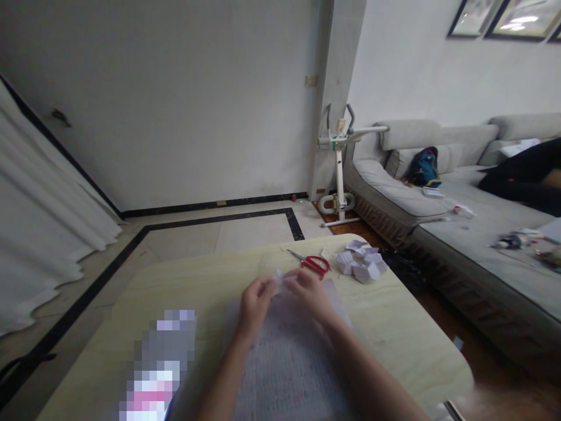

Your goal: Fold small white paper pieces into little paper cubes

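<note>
My left hand (255, 304) and my right hand (308, 290) are close together over a printed sheet (289, 362) on the table. Between their fingertips is a small piece of white paper (277, 283), blurred, and both hands are closed on it. Just beyond my right hand lie red-handled scissors (315, 266), their blades pointing to the far left. To the right of the scissors sits a loose pile of folded white paper pieces (362, 262).
The pale wooden table (407, 327) has rounded corners. A pixelated object (158, 368) lies at its left. Beyond the right edge stand a grey sofa (464, 245) with a person's dark-clothed legs (526, 178) and a backpack (425, 166), and a white exercise machine (339, 169).
</note>
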{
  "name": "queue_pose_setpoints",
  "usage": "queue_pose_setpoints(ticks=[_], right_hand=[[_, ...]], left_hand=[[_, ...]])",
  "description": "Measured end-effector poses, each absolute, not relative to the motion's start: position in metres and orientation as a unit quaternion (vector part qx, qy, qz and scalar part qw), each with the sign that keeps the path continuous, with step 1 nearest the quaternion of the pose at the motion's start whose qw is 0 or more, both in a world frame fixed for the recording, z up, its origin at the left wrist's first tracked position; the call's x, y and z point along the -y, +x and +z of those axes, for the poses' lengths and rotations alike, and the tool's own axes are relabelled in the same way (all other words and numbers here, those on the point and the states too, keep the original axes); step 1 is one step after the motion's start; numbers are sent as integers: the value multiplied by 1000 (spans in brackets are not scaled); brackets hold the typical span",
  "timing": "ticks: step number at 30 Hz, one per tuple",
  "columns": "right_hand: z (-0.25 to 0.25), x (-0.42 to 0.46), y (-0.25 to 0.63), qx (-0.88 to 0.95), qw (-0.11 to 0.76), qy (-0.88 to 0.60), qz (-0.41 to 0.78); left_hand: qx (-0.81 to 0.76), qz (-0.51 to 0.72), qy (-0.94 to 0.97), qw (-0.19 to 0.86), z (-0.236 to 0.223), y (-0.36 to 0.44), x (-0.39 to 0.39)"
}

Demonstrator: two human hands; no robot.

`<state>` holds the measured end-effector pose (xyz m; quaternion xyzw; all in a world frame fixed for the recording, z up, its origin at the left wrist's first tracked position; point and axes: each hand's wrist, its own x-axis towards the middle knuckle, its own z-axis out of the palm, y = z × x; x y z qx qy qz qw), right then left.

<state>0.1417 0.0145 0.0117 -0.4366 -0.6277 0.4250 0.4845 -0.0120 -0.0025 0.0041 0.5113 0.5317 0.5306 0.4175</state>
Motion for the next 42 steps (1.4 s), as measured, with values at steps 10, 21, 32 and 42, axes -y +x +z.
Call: queue_pose_setpoints(ticks=[10,21,32,42], right_hand=[[7,-17,139,592,527,-450,411],[6,-16,142,550,463,-462,520],[5,-18,143,513,478,-501,507],[5,-17,142,530,440,-513,513]], left_hand=[[-525,516,470,486,17,-5,7],[-499,495,514,491,12,-8,4],[-524,498,507,469,8,-11,3],[-502,488,507,503,4,-10,2]])
